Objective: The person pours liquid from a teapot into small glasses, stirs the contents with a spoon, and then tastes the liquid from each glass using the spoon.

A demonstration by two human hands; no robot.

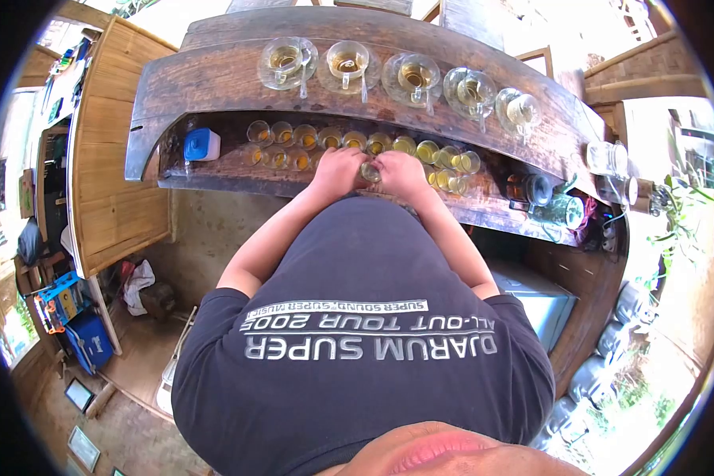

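Note:
Both hands meet at the middle of the lower shelf, around a small clear glass (370, 171). My left hand (339, 170) has its fingers curled at the glass's left side. Against the right side, my right hand (401, 173) closes with bent fingers; fine finger positions are too small to make out. Left of the hands stand small glasses with orange-brown contents (282, 133). To their right are several more small glasses with yellow-green contents (428, 151). A few of the glasses are partly hidden behind my fingers.
Glass cups on saucers with spoons (348, 62) line the raised wooden counter (214, 59). A blue-lidded container (202, 144) sits at the shelf's left end. A large glass jar (562, 211) lies at right, near other jars (607, 159) and cables.

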